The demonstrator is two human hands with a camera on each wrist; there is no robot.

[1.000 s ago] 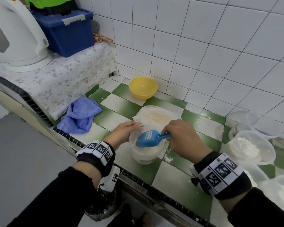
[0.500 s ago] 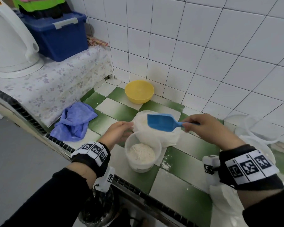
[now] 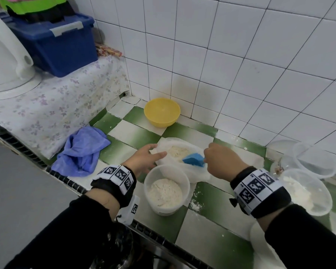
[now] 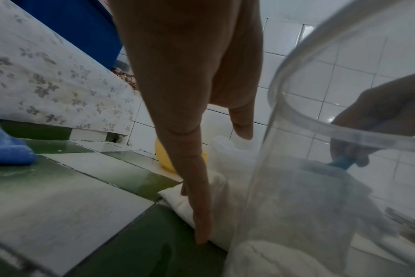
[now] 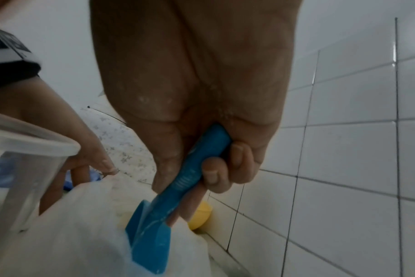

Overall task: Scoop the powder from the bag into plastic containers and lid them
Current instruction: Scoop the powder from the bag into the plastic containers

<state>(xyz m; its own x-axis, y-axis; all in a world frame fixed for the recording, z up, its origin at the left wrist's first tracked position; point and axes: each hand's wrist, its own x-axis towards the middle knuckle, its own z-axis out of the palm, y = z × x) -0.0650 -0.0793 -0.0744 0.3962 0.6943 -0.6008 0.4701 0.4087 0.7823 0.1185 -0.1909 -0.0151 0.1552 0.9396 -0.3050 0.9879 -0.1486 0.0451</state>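
On the green-and-white tiled table (image 3: 211,239), near its front edge, stands a round plastic container (image 3: 166,189) partly filled with white powder (image 3: 164,192), with no lid on it. Just behind it, touching its far side, lies a translucent bag (image 3: 197,171) with its mouth open and more powder inside.

Over the bag, the right hand (image 3: 224,162) has its fingers wrapped round the handle of a blue scoop (image 3: 194,160); the right wrist view shows the thumb and curled fingers clamped on the handle, and the scoop's blade is pushed down into the bag's mouth. The left hand (image 3: 145,159) reaches to the bag's left edge with its fingers straight and spread apart; in the left wrist view one fingertip rests at the bag's lower corner on the table, and nothing is gripped.

To the right sit more clear containers (image 3: 306,193), the nearest holding some powder, with others stacked behind it against the wall. Spilled powder dusts the tiles beside the front container. A yellow bowl (image 3: 162,112) sits in the corner by the white tiled wall, and a crumpled blue cloth (image 3: 81,152) lies to the left, next to a floral-covered ledge that carries a blue box (image 3: 54,43).
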